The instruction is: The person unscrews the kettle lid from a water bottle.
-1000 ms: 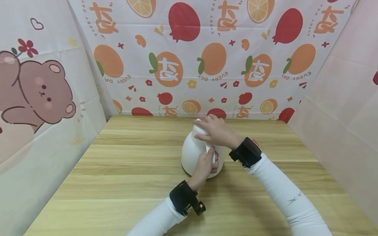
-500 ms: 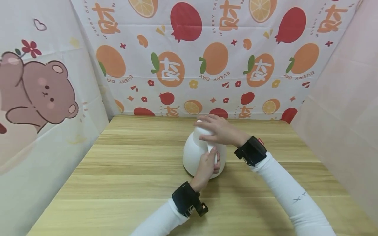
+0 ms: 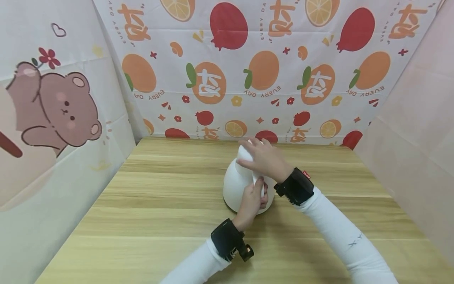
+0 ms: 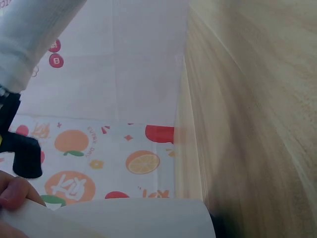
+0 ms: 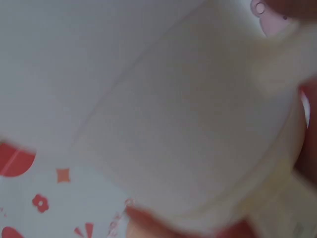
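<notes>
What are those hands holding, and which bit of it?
A white jug: the left hand grips its handle, and the right hand holds it round the top.

White vessel on wooden tabletop; fruit-print cloth behind.

Room to pass lay over the wooden tabletop left of the white jug, and beyond the right sleeve. On the near side, the left hand, gripping the handle, and left sleeve barred the way; the right hand covered the jug's top. The fruit-print cloth walled off the far edge. Any gap beneath the right hand was too blurred to judge.
</notes>
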The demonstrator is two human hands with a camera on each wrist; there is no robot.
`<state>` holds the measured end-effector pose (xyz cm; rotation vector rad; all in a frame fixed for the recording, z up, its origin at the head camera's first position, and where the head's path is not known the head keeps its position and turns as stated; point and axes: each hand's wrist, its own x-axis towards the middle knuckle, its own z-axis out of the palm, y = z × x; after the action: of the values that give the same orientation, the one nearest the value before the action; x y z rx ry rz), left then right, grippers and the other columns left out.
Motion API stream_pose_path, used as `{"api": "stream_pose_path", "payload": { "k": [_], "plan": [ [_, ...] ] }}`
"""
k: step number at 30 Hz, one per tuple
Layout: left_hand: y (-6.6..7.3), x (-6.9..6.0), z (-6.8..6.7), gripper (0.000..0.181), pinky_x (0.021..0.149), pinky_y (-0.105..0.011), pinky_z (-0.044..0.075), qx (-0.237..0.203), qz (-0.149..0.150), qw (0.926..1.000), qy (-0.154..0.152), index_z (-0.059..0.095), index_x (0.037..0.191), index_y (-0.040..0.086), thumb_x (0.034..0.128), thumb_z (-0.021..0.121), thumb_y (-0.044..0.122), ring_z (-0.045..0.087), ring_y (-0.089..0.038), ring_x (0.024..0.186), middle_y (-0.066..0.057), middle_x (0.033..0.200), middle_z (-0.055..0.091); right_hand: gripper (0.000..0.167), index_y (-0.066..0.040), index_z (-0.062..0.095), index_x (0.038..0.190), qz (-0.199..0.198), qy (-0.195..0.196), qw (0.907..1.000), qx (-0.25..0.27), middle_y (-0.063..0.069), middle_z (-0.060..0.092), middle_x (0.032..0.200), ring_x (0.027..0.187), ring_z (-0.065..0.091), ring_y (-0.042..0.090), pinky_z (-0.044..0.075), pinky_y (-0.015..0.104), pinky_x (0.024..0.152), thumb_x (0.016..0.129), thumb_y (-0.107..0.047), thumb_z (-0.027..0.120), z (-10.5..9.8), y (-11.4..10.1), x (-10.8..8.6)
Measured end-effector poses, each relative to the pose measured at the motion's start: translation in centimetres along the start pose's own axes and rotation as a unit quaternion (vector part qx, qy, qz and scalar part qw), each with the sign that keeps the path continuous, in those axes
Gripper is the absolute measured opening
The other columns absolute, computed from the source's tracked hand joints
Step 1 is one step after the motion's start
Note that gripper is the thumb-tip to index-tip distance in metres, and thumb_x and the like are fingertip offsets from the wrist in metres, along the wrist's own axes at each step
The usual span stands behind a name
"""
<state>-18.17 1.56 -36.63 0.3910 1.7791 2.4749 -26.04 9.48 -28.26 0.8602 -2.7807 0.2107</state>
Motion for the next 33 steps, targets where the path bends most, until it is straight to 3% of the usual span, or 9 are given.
{"api": "stream_pose_path", "payload": {
  "k": [4,8,20,26,33],
  "plan": [
    [1.0,-0.6,0.2,0.039,0.042,-0.019,0.025,0.004,-0.003,1.0000,-0.007,0.042,0.072,0.004,0.1023,0.031,0.026,0.027,-0.006,0.041,0.003,0.049,0.030,0.065,-0.023,0.035,0.140,0.071,-0.010,0.9972,-0.024,0.012,0.041,0.133,0.104,0.047,0.040,0.048,0.051,0.070,0.087,-0.058,0.047,0.1,-1.1,0.1],
    [1.0,-0.6,0.4,0.039,0.042,-0.019,0.025,0.001,-0.009,1.0000,-0.003,0.042,0.072,0.005,0.1022,0.032,0.026,0.027,-0.006,0.041,0.002,0.049,0.030,0.063,-0.025,0.037,0.139,0.064,0.014,0.9966,-0.051,0.012,0.045,0.129,0.096,0.051,0.038,0.049,0.047,0.064,0.087,-0.059,0.045,0.6,-0.9,0.0],
    [1.2,-0.2,-0.2,0.035,0.042,-0.018,0.024,0.012,-0.013,0.9992,-0.036,0.039,0.074,0.005,0.1030,0.028,0.021,0.028,-0.005,0.041,0.002,0.050,0.030,0.060,-0.015,0.051,0.130,-0.050,0.088,0.9916,-0.081,0.015,0.055,0.118,0.080,0.056,0.032,0.051,0.040,0.058,0.086,-0.056,0.051,1.0,0.9,0.4],
    [1.1,-0.1,-0.4,0.034,0.042,-0.018,0.025,0.013,-0.009,0.9991,-0.039,0.040,0.073,0.005,0.1024,0.028,0.017,0.028,-0.005,0.042,0.002,0.050,0.031,0.055,-0.016,0.053,0.126,-0.118,0.102,0.9864,-0.053,0.008,0.055,0.121,0.087,0.057,0.031,0.050,0.039,0.061,0.085,-0.052,0.054,1.0,2.3,0.6],
    [1.1,-0.1,-0.3,0.034,0.041,-0.018,0.023,0.004,-0.011,0.9993,-0.035,0.040,0.073,0.005,0.1024,0.028,0.017,0.027,-0.005,0.041,0.003,0.050,0.030,0.054,-0.016,0.055,0.126,-0.189,0.102,0.9760,-0.037,0.010,0.055,0.121,0.092,0.057,0.031,0.050,0.039,0.062,0.085,-0.050,0.055,1.0,3.5,0.9]
  ]
}}
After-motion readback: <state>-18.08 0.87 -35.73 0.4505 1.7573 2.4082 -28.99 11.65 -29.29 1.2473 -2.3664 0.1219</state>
